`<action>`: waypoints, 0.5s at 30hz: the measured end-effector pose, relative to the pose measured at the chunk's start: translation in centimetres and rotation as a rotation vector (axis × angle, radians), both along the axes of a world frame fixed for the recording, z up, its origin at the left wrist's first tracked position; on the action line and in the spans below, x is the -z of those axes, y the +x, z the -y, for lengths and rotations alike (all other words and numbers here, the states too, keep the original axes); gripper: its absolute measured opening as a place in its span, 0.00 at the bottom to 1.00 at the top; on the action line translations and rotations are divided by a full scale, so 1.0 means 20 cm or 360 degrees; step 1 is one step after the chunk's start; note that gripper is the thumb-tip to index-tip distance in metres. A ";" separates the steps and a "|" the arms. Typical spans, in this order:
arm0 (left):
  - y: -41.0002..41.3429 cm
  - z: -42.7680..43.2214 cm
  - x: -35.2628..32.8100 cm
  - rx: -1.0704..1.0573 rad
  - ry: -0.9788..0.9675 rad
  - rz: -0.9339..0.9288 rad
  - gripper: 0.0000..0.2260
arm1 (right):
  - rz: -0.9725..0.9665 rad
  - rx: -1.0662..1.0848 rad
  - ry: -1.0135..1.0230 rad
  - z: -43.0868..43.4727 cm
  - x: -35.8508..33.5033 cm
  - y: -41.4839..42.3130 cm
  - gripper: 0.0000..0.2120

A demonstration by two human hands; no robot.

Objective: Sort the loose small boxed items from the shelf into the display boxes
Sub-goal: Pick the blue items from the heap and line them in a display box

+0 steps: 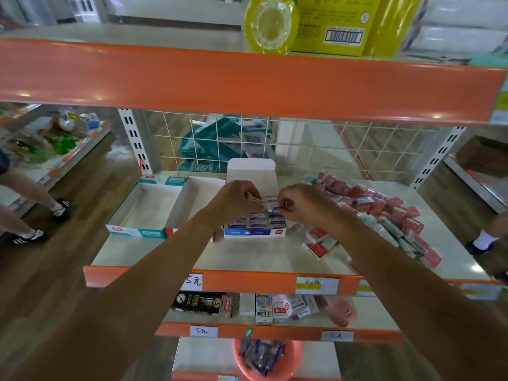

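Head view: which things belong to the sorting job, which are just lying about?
Job: small box pinched by left hand and right hand; blue display box; empty teal display box; empty red-edged display box; loose pile of small boxes.
Lying about: yellow packs on top shelf; teal bag behind grid; orange basket.

The pale shelf (247, 257) carries a teal display box (143, 232), a white display box (176, 210) and a blue display box (254, 232), side by side. To their right, loose small boxes (384, 213), mostly red, lie heaped.

Orange-edged shelf (247, 279), blue-and-white display box (254, 232), red loose boxes (384, 207)
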State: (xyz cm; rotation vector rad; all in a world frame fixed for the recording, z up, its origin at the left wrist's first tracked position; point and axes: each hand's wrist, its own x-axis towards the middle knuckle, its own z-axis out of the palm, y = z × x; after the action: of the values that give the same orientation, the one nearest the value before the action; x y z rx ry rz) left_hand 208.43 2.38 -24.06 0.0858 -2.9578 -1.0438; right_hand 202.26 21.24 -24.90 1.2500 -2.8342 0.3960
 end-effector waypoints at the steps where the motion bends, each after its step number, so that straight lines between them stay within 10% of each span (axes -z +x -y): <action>1: 0.00 0.00 0.00 -0.0008 0.0018 0.0006 0.05 | -0.0017 -0.0024 0.0033 0.00 0.00 0.00 0.03; 15: 0.01 -0.04 0.00 -0.0021 0.0112 0.0146 0.08 | -0.0124 -0.0123 0.0100 0.00 0.00 -0.01 0.07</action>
State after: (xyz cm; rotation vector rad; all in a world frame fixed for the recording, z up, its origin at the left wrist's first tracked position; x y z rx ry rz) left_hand 208.69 3.10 -24.10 0.1578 -2.9963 -1.1733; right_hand 202.15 21.16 -24.82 1.3581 -2.7606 0.2564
